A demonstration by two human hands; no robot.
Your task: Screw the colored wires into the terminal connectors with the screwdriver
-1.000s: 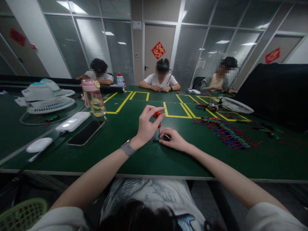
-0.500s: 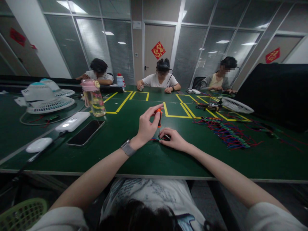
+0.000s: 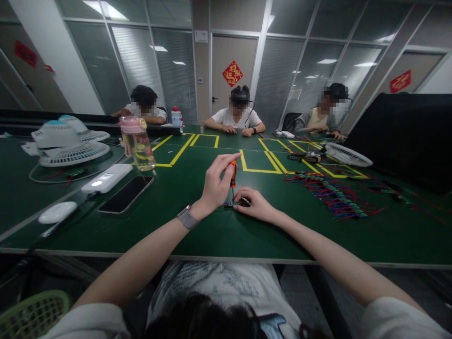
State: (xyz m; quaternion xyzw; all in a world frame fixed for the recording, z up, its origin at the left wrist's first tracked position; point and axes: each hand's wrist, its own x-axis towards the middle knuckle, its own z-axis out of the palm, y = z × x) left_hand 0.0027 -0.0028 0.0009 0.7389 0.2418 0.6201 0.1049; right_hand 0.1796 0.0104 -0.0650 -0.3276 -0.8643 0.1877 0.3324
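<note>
Left hand (image 3: pixel 214 186) grips orange screwdriver (image 3: pixel 233 173) upright; right hand (image 3: pixel 254 204) pins small connector (image 3: pixel 236 204) on green surface (image 3: pixel 197 221); wire pile (image 3: pixel 330 194) to right.

A red diamond sign (image 3: pixel 232 74) on the far middle door bears gold Chinese characters, too small to read for certain. A second red diamond (image 3: pixel 400 81) with gold characters is on the door at right, and a third red sign (image 3: pixel 25 54) is on the wall at left; both are illegible. A pale plate (image 3: pixel 200 36) above the middle door is blurred. The yellow print on the bottle (image 3: pixel 137 143) on the worktop (image 3: pixel 219 230) cannot be read. The orange screwdriver (image 3: pixel 233 173) in the grip of the left hand (image 3: pixel 213 186) and the small wired part (image 3: pixel 237 204) under the right hand (image 3: pixel 256 205) show no legible marking.
</note>
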